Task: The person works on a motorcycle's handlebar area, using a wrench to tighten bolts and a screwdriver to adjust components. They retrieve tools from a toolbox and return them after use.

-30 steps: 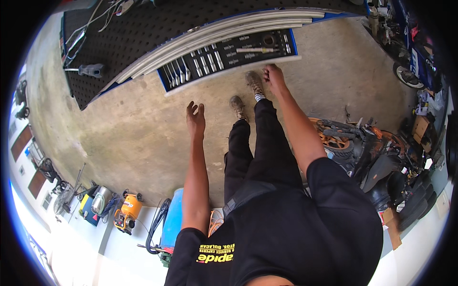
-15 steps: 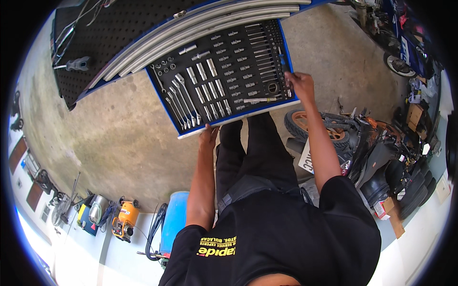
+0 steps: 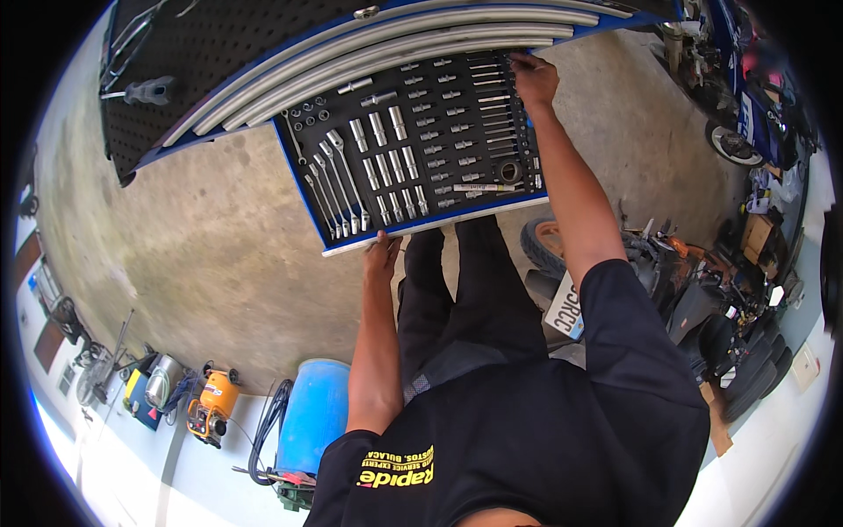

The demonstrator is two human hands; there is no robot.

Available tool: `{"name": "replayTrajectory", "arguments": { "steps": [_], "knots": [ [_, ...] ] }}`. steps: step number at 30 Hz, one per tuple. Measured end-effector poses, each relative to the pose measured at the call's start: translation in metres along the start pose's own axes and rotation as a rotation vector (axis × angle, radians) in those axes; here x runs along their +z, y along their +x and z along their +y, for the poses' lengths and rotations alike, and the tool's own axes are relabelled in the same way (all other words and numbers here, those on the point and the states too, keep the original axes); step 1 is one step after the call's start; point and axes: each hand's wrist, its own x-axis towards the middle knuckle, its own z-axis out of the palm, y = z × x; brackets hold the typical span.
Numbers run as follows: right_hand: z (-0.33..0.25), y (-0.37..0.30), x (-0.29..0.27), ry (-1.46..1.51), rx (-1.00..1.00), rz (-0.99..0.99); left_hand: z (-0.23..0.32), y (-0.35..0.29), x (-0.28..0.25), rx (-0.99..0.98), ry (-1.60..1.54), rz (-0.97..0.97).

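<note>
A pulled-out blue tool drawer (image 3: 457,216) lies in front of me, lined with black foam. In the foam sit combination wrenches (image 3: 347,171) at its left, chrome sockets (image 3: 384,132) in the middle, and thin bits (image 3: 496,110) in rows at its right. My left hand (image 3: 382,255) grips the drawer's near edge, thumb on top. At the drawer's far right corner is my right hand (image 3: 537,85), its fingers bent together over the bits; what they hold, if anything, is hidden. A pale marked strip (image 3: 483,188) lies near the drawer's front right.
Closed drawers with silver edges (image 3: 386,48) rise beyond the open one, under a black perforated top (image 3: 219,61) with a screwdriver (image 3: 149,90). Motorcycles (image 3: 738,97) stand at the right. A blue drum (image 3: 316,408) and an orange compressor (image 3: 213,400) are at lower left.
My right hand has moved away from me along the drawer's right side, from near its front corner to its far corner. My left hand stays on the front edge.
</note>
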Motion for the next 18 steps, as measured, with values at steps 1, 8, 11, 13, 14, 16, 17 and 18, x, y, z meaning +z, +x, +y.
{"name": "replayTrajectory", "arguments": {
  "steps": [1,8,11,13,14,16,17,18],
  "knots": [
    [-0.005,0.000,0.005,-0.094,-0.087,0.065,-0.002,-0.001,-0.002,0.030,-0.013,0.002],
    [-0.006,0.007,0.029,-0.303,-0.306,0.199,-0.002,-0.001,-0.006,-0.017,-0.012,0.017],
    [0.000,0.012,0.033,-0.520,-0.484,0.142,-0.002,0.001,-0.005,-0.030,-0.018,0.031],
    [-0.006,0.011,0.034,-0.583,-0.551,0.093,-0.005,0.001,-0.006,-0.033,-0.034,0.051],
    [-0.007,0.013,0.035,-0.569,-0.562,0.095,-0.004,0.001,-0.005,-0.050,-0.029,0.053],
    [-0.008,0.016,0.035,-0.556,-0.586,0.094,-0.001,0.002,-0.004,-0.083,-0.021,0.057],
    [-0.009,0.015,0.035,-0.545,-0.595,0.089,-0.001,0.000,-0.004,-0.073,-0.021,0.055],
    [-0.011,0.013,0.033,-0.581,-0.542,0.016,-0.002,-0.002,-0.003,-0.063,-0.022,0.053]
  ]
}}
